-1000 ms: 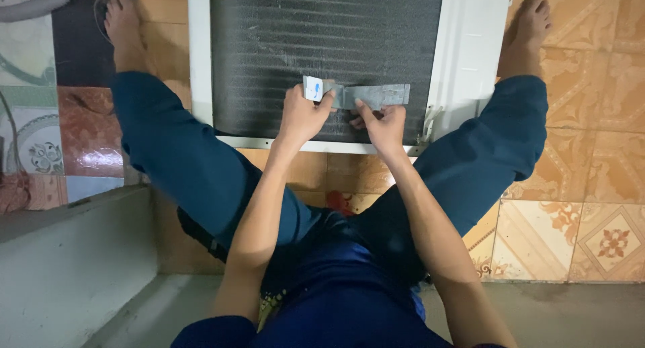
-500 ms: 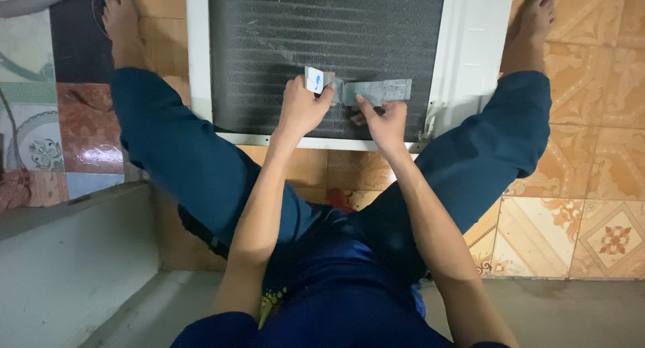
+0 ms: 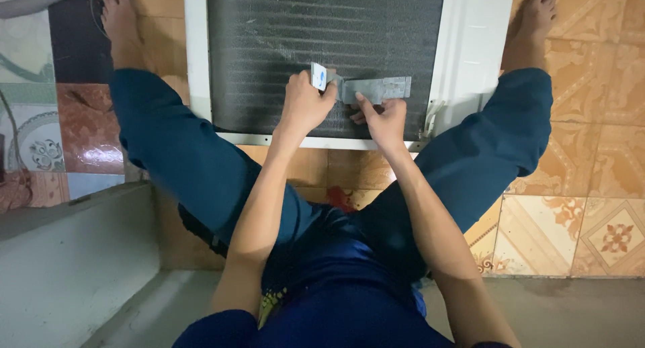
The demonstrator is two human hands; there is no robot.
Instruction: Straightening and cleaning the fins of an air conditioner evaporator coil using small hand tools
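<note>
Both hands at the fin coil of the air-conditioner unit, seen from above.

I sit on a grey step with my legs in blue trousers spread to either side of the air-conditioner unit (image 3: 470, 46), which lies on the patterned tile floor (image 3: 591, 187). My left hand (image 3: 304, 107) grips a small white-and-blue card (image 3: 318, 76) against the dark fin coil (image 3: 322, 32). My right hand (image 3: 383, 119) presses its fingertips on a flat grey metal strip (image 3: 379, 89) lying across the fins, just beside the card. My bare feet rest at the unit's white frame, one on each side.
</note>
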